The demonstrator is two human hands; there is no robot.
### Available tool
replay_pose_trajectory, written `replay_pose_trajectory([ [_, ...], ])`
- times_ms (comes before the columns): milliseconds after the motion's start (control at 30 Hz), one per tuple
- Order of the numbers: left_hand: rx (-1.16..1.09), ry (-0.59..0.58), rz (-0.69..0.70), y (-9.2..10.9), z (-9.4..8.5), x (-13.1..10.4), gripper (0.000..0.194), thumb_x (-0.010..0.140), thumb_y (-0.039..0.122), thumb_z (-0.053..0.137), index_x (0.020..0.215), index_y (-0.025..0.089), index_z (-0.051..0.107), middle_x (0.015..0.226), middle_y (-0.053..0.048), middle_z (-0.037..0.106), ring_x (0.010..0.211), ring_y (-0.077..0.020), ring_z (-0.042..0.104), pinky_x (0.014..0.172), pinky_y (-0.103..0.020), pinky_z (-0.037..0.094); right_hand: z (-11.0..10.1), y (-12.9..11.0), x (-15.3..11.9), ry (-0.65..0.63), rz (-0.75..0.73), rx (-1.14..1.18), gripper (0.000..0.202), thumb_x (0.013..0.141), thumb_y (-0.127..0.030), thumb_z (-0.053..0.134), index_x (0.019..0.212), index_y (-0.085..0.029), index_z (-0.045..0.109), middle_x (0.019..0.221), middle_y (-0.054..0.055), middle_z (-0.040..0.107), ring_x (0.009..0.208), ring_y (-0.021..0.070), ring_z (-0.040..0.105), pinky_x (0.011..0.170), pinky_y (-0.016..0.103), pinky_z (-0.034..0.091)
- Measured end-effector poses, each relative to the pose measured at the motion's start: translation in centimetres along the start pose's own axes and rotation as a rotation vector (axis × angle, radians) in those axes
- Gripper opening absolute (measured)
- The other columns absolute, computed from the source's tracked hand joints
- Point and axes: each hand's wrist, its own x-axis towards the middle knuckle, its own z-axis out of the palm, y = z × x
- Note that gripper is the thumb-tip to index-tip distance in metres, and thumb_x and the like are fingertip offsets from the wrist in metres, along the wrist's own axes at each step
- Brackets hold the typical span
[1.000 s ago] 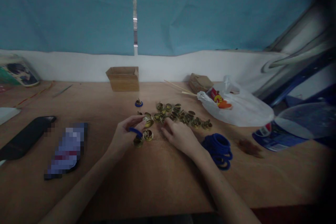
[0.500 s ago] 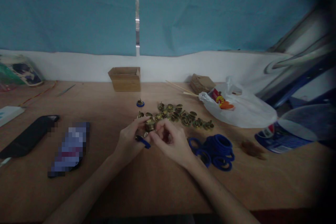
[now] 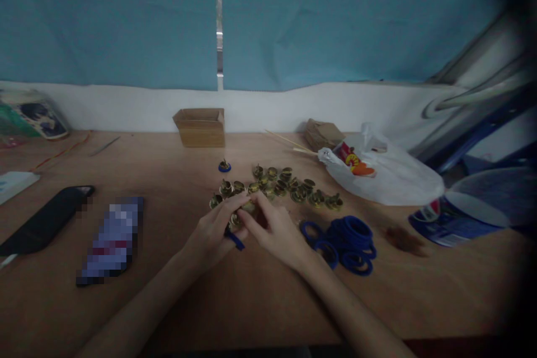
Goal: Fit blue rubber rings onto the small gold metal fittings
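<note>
My left hand (image 3: pixel 208 238) is closed around a round brass-coloured metal fitting (image 3: pixel 234 220), mostly hidden by fingers. A blue ring (image 3: pixel 235 239) hangs at the same hand, below the fitting. From the other side my right hand (image 3: pixel 272 229) pinches at the fitting, its fingertips meeting those of my left. Just beyond both hands lie several loose brass fittings (image 3: pixel 283 183) with round discs. One fitting with a blue ring at its base (image 3: pixel 224 166) stands apart behind them. A pile of blue rings (image 3: pixel 350 232) lies right of my right hand.
At the back stand an open cardboard box (image 3: pixel 202 130) and a brown package (image 3: pixel 323 133). A white plastic bag (image 3: pixel 398 176) and a blue tub (image 3: pixel 453 224) are on the right. Leftward lie a black phone (image 3: pixel 48 218) and a blurred, purplish item (image 3: pixel 111 243).
My right fingers have moved up and left over the brass fitting, covering more of it. The blue ring at my left hand has shifted slightly right and down.
</note>
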Motion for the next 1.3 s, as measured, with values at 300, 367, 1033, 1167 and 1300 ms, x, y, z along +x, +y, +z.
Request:
replay_pose_trajectory([
  [300, -0.021, 0.196, -0.342, 0.3, -0.3, 1.3, 0.019, 0.079, 0.024, 0.064, 0.097, 0.021, 0.058, 0.082, -0.001, 0.062, 0.069, -0.013, 0.061, 0.06, -0.023, 0.05, -0.5, 2.5, 1.0, 0.478, 0.041, -0.106, 0.028, 0.088, -0.041, 0.055, 0.099, -0.016, 0.059, 0.093, 0.007, 0.054, 0.07, 0.0159, 0.055, 0.065, 0.031, 0.048],
  [367, -0.122, 0.212, -0.497, -0.2, -0.7, 1.6, 0.021, 0.077, 0.025, 0.066, 0.096, 0.021, 0.059, 0.075, 0.001, 0.059, 0.061, -0.0111, 0.057, 0.053, -0.02, 0.045, -0.7, 3.0, 1.3, 0.537, 0.045, -0.177, 0.029, 0.088, -0.041, 0.055, 0.1, -0.015, 0.06, 0.084, 0.005, 0.054, 0.065, 0.016, 0.052, 0.063, 0.032, 0.046],
  [1033, -0.726, -0.054, -0.889, -1.6, -3.2, 3.0, 0.04, 0.064, 0.038, 0.079, 0.09, 0.009, 0.07, 0.086, -0.01, 0.074, 0.072, -0.0172, 0.067, 0.067, -0.028, 0.052, 0.7, 3.0, 11.0, 0.003, 0.248, -0.748, 0.028, 0.083, -0.03, 0.056, 0.095, -0.007, 0.069, 0.107, 0.023, 0.066, 0.103, 0.0336, 0.06, 0.089, 0.043, 0.04],
  [1167, -0.731, 0.062, -0.882, -2.1, -2.8, 2.9, 0.041, 0.064, 0.043, 0.078, 0.087, 0.011, 0.071, 0.083, -0.008, 0.074, 0.068, -0.0171, 0.067, 0.067, -0.029, 0.052, -0.2, 0.7, 8.4, 0.086, 0.181, -0.705, 0.03, 0.091, -0.021, 0.043, 0.112, -0.01, 0.061, 0.116, 0.019, 0.062, 0.11, 0.0277, 0.057, 0.093, 0.039, 0.039],
  [1300, -0.756, 0.113, -0.859, -2.2, -2.6, 2.8, 0.041, 0.065, 0.045, 0.077, 0.088, 0.011, 0.072, 0.086, -0.008, 0.074, 0.072, -0.0171, 0.067, 0.07, -0.028, 0.052, -1.4, -2.1, 3.7, 0.128, -0.127, -0.296, 0.026, 0.095, -0.025, 0.042, 0.115, -0.016, 0.056, 0.112, 0.009, 0.065, 0.101, 0.0176, 0.061, 0.089, 0.029, 0.046],
])
